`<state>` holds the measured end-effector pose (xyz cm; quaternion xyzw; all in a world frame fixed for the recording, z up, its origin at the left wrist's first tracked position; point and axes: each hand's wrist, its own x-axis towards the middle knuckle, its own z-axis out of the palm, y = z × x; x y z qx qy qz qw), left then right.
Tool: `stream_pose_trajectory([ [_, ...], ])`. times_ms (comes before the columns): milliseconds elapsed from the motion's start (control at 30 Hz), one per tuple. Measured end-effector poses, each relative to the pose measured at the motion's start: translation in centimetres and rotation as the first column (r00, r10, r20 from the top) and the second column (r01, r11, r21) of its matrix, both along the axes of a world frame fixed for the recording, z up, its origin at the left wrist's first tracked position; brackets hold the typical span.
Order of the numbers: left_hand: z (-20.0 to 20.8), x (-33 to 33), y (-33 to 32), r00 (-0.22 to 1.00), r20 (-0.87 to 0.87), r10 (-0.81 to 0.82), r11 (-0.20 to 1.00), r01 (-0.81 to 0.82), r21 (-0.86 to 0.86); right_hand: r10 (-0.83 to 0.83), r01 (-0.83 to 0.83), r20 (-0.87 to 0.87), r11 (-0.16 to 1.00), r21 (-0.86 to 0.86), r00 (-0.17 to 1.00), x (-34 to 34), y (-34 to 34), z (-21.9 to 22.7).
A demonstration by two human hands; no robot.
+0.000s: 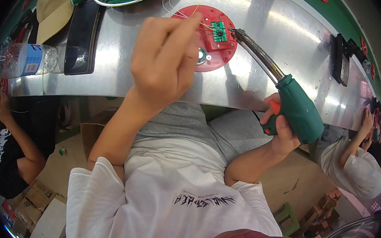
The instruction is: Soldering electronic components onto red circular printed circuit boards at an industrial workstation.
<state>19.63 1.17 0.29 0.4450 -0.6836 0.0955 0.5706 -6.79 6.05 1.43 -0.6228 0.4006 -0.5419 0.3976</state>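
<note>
My right hand [283, 130] is wrapped round the pistol grip of a green soldering gun [300, 108], with a finger at its red trigger. The gun's metal tip [236, 33] is at the right edge of a small green circuit board [219, 31]. That board sits in a round red plastic housing [224, 57] lying on the metal table. Above the housing's left side, my left hand [162, 60] is closed, thumb and fingers pinching a thin yellow wire [207, 26] that runs to the board. The hand partly covers the housing and a round silver part [201, 56].
A metal bowl [135, 0] of green wires stands at the far edge. Left of it are a black phone-like slab [82, 37], a clear bottle [26, 59] and a tan cap [54, 15]. A black device [342, 61] is at right. People [28, 153] work at both sides.
</note>
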Motion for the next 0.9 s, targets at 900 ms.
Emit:
stream_pose_trajectory([
  [900,-0.8,-0.4,0.1,0.977,0.208,-0.045,0.972,-0.005,0.233,0.087,-0.088,0.015,0.975,0.205,0.996,-0.1,0.2,0.7],
])
